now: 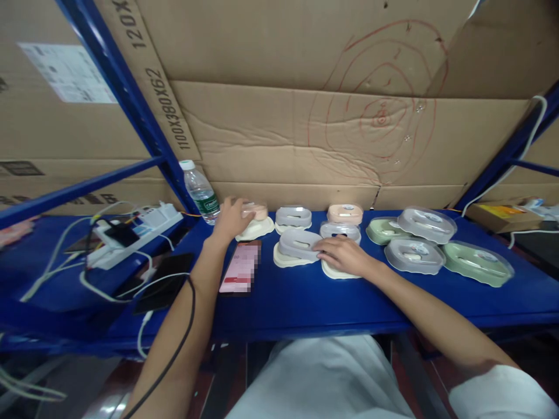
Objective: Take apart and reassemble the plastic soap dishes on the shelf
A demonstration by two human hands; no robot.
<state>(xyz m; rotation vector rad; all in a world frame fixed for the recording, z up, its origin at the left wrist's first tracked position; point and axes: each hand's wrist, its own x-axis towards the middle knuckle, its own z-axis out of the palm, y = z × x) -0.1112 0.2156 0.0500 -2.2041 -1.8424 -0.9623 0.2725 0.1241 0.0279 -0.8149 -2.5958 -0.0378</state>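
Note:
My left hand (pixel 233 219) is at the back left, its fingers curled round the left end of a pink oval soap dish (pixel 258 210) with a cream wavy-edged base (pixel 261 230). My right hand (pixel 343 254) pinches the right end of a grey soap dish (pixel 299 241), which sits a little askew on a cream base (pixel 286 260). Beneath my right palm another cream base (pixel 338 271) shows in part. Just behind that hand is a grey dish with a clear cover (pixel 340 230). Further back stand a pink dish (pixel 345 213) and a grey dish (pixel 293 217).
Several covered grey and green dishes (pixel 476 262) crowd the right, one grey (pixel 427 224) overlapping a green one. A phone (pixel 240 267) lies between my arms. Left are a water bottle (pixel 201 195), a power strip (pixel 135 235) and cables. Cardboard (pixel 271 128) walls the back.

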